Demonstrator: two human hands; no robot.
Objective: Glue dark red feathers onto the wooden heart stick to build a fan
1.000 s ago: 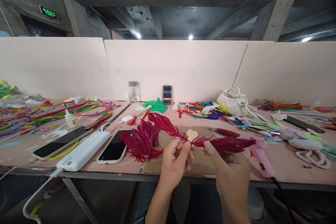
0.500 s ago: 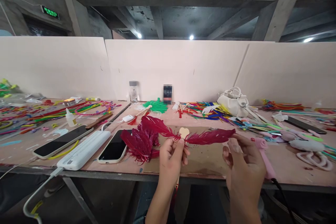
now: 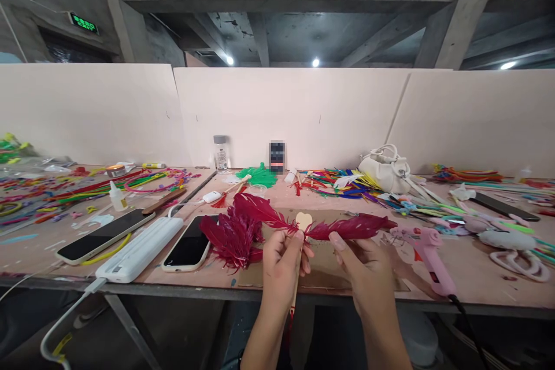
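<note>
Between the thumb and fingers of my left hand (image 3: 282,257) is a flat wooden stick with a pale rounded, heart-like head (image 3: 304,220). Its lower end hangs below my hand with a red cord. One dark red feather (image 3: 263,210) points left from just below the head; another red feather (image 3: 353,226) points right. My right hand (image 3: 363,263) is closed on the right feather, thumb on its near side and fingers partly hidden. A bunch of dark red feathers (image 3: 234,234) lies left of my hands. Beneath them is a brown cardboard sheet (image 3: 323,272).
A pink glue gun (image 3: 430,257) rests at right, its cord over the table edge. Left are a phone (image 3: 187,245), a white power bank (image 3: 139,251) and another phone (image 3: 104,236). Green feathers (image 3: 260,174), a bottle (image 3: 221,153) and a white handbag (image 3: 385,170) stand behind.
My right hand has moved left from beyond the right feather's tip and now pinches the feather nearer the stick. The glue gun shows more fully. My left hand has stayed in place.
</note>
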